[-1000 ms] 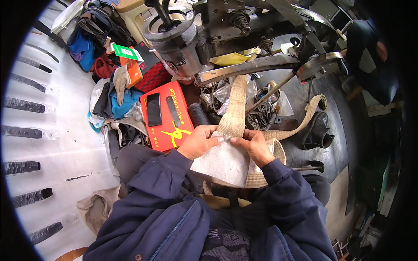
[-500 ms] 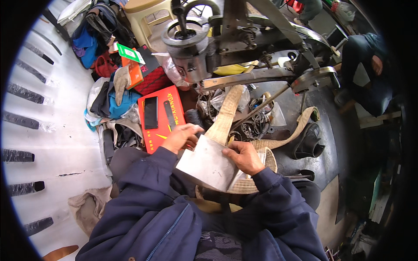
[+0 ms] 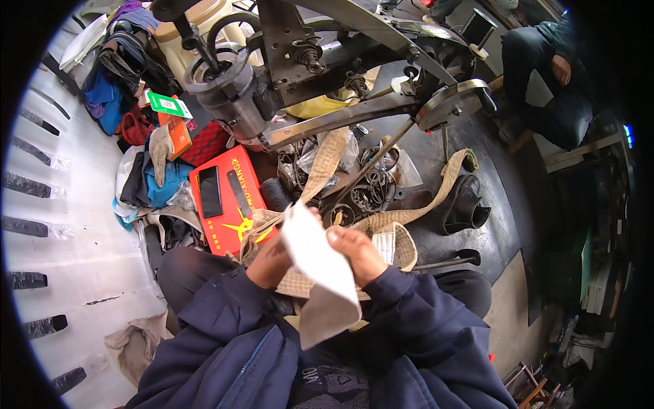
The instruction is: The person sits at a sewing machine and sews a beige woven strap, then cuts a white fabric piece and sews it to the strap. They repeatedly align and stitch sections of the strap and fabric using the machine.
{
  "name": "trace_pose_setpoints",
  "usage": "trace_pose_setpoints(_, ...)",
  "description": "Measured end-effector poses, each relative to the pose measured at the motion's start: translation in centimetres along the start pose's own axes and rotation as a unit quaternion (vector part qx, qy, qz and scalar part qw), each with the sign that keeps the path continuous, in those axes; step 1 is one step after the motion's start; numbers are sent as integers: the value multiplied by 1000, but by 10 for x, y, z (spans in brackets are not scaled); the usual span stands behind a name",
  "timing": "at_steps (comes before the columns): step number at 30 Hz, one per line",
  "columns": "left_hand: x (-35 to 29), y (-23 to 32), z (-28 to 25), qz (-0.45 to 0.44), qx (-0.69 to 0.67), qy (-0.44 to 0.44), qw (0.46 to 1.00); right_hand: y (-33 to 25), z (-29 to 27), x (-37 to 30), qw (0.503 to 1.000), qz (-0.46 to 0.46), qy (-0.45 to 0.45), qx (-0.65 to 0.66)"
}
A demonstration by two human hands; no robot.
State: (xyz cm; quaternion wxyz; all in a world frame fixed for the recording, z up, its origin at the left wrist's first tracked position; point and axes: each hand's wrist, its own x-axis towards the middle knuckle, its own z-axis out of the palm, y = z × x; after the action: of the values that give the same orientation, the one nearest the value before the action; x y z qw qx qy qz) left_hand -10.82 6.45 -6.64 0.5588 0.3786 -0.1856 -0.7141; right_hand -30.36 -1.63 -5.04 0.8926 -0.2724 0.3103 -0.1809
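Right hand [image 3: 357, 253] clamped on thin white sheet [image 3: 321, 273], curled, between both hands; left hand [image 3: 268, 264] half hidden behind it, grip cannot be told | quilted tan strap [image 3: 327, 163] beyond | red box [image 3: 227, 198] | metal clutter [image 3: 377, 187] partly blocked by machine [image 3: 231, 102]

A: Premises: what class?

B: Workshop, small; from my remote end I enter it as shoe or bag repair, most likely.

A: Grounds?

B: Item: one heavy metal machine [image 3: 334, 58], seemingly a cobbler's sewing machine, with handwheel [image 3: 446, 108]. Item: one spool of dark thread [image 3: 276, 194], beside a red cardboard box [image 3: 226, 204]. Item: metal oddments [image 3: 377, 187], heaped near the machine. Item: one black shoe [image 3: 463, 204], on the dark floor [image 3: 501, 249]. Item: bags [image 3: 126, 61], piled on the left.
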Motion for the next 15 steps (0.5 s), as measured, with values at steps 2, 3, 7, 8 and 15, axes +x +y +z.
trace_pose_setpoints(2,2,-3,4,-45,27,-83,995,15,-1,2,997,72,-14,-29)
trace_pose_setpoints(3,2,-4,6,2,115,-88,989,22,-8,3,997,73,-31,-14)
trace_pose_setpoints(7,-5,0,11,34,45,11,998,23,-91,40,856,-192,71,-476)
trace_pose_setpoints(8,-4,2,12,52,34,27,998,21,-119,62,829,-108,202,-510)
trace_pose_setpoints(15,5,18,12,18,134,64,989,16,-289,121,676,-85,450,-578)
